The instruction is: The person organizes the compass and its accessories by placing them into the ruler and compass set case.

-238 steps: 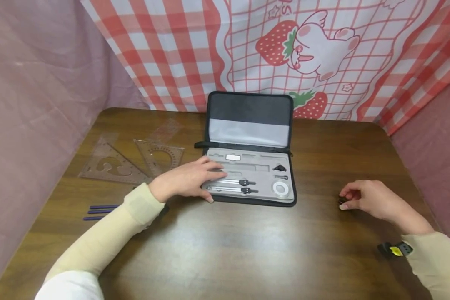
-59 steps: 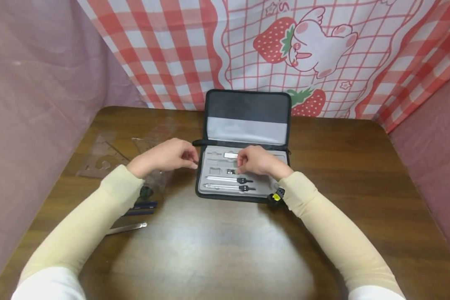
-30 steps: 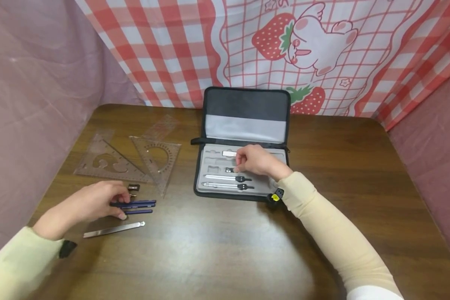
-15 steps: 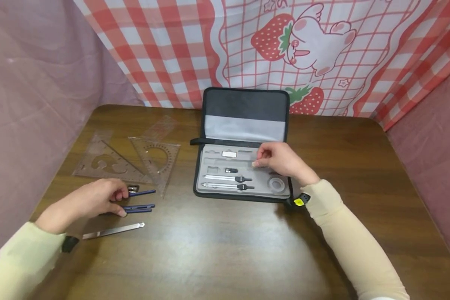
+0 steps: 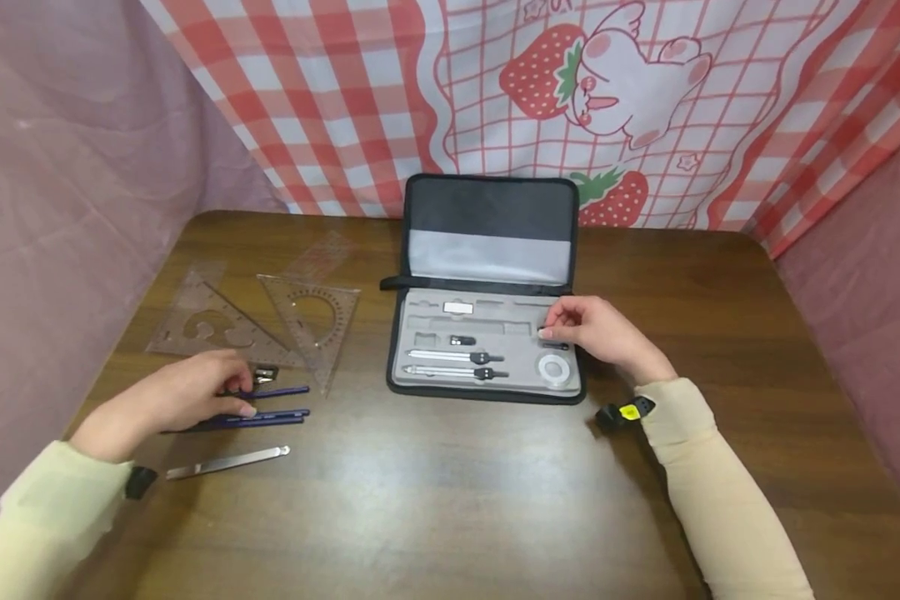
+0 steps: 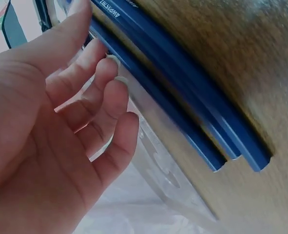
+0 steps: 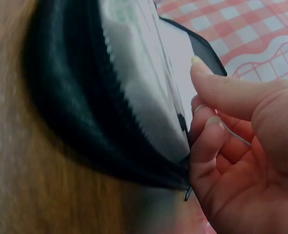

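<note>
In the head view my left hand [image 5: 195, 387] hovers over several blue pencils [image 5: 277, 416], its fingers loosely bent around them; the left wrist view shows these pencils [image 6: 182, 97] lying beside the fingers. A small metal sharpener [image 5: 265, 374] lies just beyond. At the right side of the open drafting case [image 5: 450, 388], my right hand [image 5: 603, 337] pinches a small black part, mostly hidden by the fingers. The tray also holds two compasses [image 5: 450, 357], a white eraser [image 5: 458, 308], a black-and-silver piece [image 5: 462, 340] and a round tape roll [image 5: 553, 369].
Clear set squares [image 5: 217, 325] and a protractor triangle [image 5: 315, 317] lie at the left. Nearer me is a flat silver metal strip [image 5: 228, 462]. The case lid [image 5: 491, 208] stands up against the checked cloth [image 5: 330, 100].
The left hand has gone from the case to the pencils and spread one apart from the others. The right hand has left the black-and-silver piece and moved right to the black part.
</note>
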### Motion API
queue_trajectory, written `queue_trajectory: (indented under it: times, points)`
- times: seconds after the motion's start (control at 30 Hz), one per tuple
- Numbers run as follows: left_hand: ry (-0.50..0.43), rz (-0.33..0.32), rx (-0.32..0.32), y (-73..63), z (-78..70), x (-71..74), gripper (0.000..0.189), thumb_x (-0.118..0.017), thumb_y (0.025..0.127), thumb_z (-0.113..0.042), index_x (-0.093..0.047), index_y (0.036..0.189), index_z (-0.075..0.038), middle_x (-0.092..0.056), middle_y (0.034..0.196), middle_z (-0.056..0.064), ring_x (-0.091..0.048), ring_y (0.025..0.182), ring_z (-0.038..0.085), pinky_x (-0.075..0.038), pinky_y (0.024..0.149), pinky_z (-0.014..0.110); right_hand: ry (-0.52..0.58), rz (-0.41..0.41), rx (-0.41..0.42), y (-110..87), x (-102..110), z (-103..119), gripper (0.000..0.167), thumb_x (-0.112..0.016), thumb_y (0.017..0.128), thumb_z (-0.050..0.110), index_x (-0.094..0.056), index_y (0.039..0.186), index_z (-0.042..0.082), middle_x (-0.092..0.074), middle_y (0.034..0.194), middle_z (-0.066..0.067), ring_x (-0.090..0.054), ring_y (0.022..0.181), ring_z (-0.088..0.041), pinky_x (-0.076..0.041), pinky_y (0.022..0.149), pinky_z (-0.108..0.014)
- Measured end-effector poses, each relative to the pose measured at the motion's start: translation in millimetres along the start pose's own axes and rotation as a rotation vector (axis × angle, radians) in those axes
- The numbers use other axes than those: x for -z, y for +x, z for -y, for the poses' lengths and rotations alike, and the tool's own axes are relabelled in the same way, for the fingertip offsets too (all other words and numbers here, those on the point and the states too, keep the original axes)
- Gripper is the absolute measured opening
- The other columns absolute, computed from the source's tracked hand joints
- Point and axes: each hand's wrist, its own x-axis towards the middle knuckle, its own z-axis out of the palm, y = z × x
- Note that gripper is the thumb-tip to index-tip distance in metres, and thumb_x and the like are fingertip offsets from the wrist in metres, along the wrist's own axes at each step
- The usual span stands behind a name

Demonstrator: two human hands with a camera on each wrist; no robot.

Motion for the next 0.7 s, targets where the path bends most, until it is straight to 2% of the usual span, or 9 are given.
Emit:
queue_trajectory:
  times: [0.17,0.37,0.5,0.7]
  points:
    - [-0.014,0.040,-0.019,3.8,1.3,-1.8,0.020,-0.082,0.081,-0.020,-0.063,0.079,-0.020,-0.050,0.081,-0.012,-0.048,0.073,0.005,-0.045,0.065,0.031,0.003,0.033,0.020,-0.9,2.3,-3.3,0.013,-0.077,0.089,0.013,-0.067,0.092,0.005,-0.061,0.080,-0.007,-0.054,0.076,-0.021,-0.045,0.067,-0.026]
    - [-0.023,0.120,-0.055,4.3,-2.1,-0.8,0.023,-0.081,0.082,-0.021,-0.059,0.075,-0.024,-0.044,0.078,-0.012,-0.043,0.075,0.008,-0.039,0.065,0.029,0.005,0.057,0.015,-0.3,2.7,-4.8,0.012,-0.077,0.089,0.013,-0.067,0.092,0.006,-0.062,0.081,-0.007,-0.056,0.077,-0.021,-0.046,0.068,-0.026]
    - [-0.002,0.118,-0.091,5.0,-5.0,-0.9,0.026,-0.079,0.083,-0.021,-0.056,0.072,-0.025,-0.043,0.078,-0.014,-0.042,0.078,0.009,-0.038,0.068,0.032,0.002,0.052,0.016,-0.5,3.0,-5.7,0.012,-0.077,0.089,0.013,-0.067,0.092,0.007,-0.062,0.081,-0.007,-0.056,0.078,-0.021,-0.046,0.068,-0.026]
    - [0.029,0.090,-0.072,2.2,-5.4,-1.4,0.026,-0.081,0.081,-0.028,-0.057,0.075,-0.024,-0.044,0.079,-0.014,-0.041,0.078,0.010,-0.039,0.068,0.031,-0.001,0.042,0.038,-0.6,2.3,-6.3,0.012,-0.077,0.089,0.013,-0.068,0.091,0.006,-0.062,0.080,-0.006,-0.056,0.076,-0.020,-0.046,0.067,-0.025]
